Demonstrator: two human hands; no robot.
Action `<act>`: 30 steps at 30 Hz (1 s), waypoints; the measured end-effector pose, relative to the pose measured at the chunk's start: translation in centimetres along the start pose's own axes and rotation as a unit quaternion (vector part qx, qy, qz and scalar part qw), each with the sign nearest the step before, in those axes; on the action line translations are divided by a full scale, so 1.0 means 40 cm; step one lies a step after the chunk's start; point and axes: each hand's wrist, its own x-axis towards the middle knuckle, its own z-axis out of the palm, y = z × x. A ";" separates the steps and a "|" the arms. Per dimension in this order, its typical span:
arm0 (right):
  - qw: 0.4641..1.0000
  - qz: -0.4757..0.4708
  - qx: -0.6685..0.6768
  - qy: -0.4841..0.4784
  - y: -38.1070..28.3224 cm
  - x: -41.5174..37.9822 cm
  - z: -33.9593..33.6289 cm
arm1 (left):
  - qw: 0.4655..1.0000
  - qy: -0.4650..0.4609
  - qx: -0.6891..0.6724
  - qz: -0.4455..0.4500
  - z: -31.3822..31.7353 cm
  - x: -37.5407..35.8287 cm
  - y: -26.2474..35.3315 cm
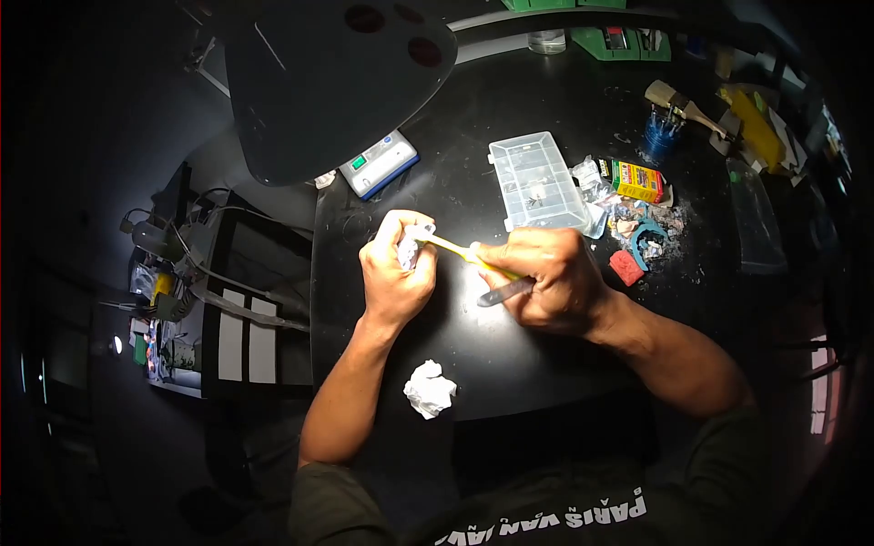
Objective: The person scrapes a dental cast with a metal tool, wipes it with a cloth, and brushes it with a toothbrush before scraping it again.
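My left hand (398,271) is closed around a crumpled white tissue (409,251). My right hand (551,278) grips a thin yellow-handled tool (446,244), whose far end meets the tissue at my left hand. A dark, flat-ended piece (503,292) also sticks out from the fingers of my right hand; whether it is a separate tool I cannot tell. Nearer to my body, a second crumpled white tissue (429,389) lies on the black table (364,332).
Beyond my hands are a clear compartment box (539,182) and a small device with a green display (380,165). Right of the box lie a yellow-and-red package (637,180), a red piece (625,267) and scraps. A dark lamp head (337,82) hangs at upper left.
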 end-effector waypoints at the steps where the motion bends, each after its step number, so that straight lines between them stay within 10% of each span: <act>1: 1.000 0.002 -0.009 0.020 0.001 0.000 0.002 | 1.000 0.007 -0.003 0.001 0.003 0.001 0.006; 22: 0.999 -0.004 0.022 -0.044 -0.029 -0.007 0.002 | 0.999 0.034 -0.009 0.032 0.011 -0.002 0.004; 30: 0.999 0.012 -0.019 0.039 -0.010 0.002 -0.005 | 0.956 -0.045 -0.253 -0.139 0.005 -0.007 0.016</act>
